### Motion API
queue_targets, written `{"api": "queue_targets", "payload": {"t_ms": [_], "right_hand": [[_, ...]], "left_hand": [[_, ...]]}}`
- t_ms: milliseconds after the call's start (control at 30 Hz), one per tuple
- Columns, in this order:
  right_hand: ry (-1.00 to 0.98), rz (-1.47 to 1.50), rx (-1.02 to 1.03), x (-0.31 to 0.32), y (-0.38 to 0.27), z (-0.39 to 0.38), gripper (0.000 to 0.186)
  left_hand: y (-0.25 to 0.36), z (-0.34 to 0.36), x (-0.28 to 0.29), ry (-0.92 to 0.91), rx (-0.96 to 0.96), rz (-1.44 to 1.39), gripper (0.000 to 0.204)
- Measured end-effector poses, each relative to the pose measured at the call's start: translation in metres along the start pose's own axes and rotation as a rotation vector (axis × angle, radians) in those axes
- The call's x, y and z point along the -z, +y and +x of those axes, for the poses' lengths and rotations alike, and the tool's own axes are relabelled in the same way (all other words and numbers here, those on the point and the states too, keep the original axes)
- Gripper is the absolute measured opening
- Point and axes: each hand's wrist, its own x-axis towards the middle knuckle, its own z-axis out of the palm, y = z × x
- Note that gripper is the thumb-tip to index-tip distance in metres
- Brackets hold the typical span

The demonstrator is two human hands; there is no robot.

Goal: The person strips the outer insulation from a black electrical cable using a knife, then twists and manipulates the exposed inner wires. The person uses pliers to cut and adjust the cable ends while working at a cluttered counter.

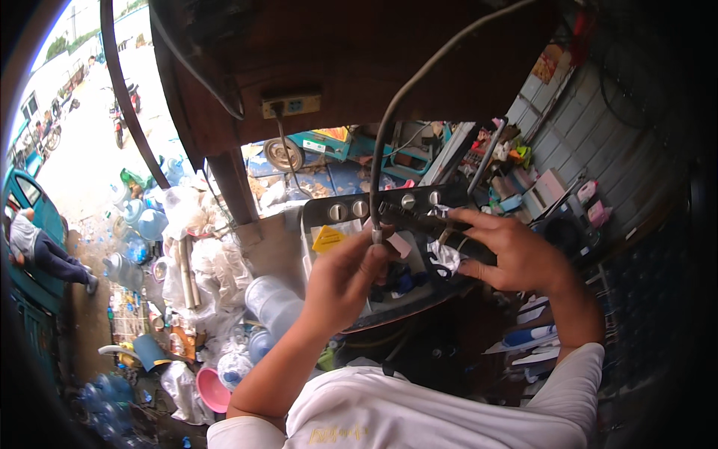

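In front of me, my left hand (348, 277) pinches the metal-tipped end of a grey hose or cable (385, 123), which hangs in a loop from above. Between the fingers and thumb of my right hand (508, 251) is a black tube-shaped part (437, 230) with a lighter band. Its far end points toward my left hand; I cannot tell whether it touches the hose. Below both hands sits a dark-rimmed appliance panel (318, 213) with several round knobs. A yellow piece (327, 239) and crumpled silvery wrapping (446, 257) lie on it.
A wooden board overhead carries a socket strip (292, 105) with a plugged-in cord. Large plastic water bottles (277, 303), bags and a pink basin (213, 390) crowd the left. A person (45, 247) leans by a teal vehicle at far left. Piled goods (550, 198) stand right.
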Motion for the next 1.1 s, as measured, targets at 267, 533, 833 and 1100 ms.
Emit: {"api": "queue_targets", "payload": {"t_ms": [267, 533, 833, 1100], "right_hand": [[-0.069, 0.023, 0.033, 0.008, -0.022, 0.011, 0.037], [0.041, -0.047, 0.112, -0.002, -0.042, 0.022, 0.035], [0.109, -0.154, 0.154, -0.023, -0.047, 0.023, 0.028], [0.204, 0.002, 0.163, -0.053, -0.043, 0.016, 0.026]], "left_hand": [[0.018, -0.006, 0.010, 0.108, -0.351, 0.440, 0.021], [0.036, -0.020, 0.024, 0.177, -0.478, 0.846, 0.040], [0.059, -0.021, 0.051, -0.008, -0.443, 0.731, 0.020], [0.052, -0.024, 0.048, -0.071, -0.241, 0.347, 0.017]]}}
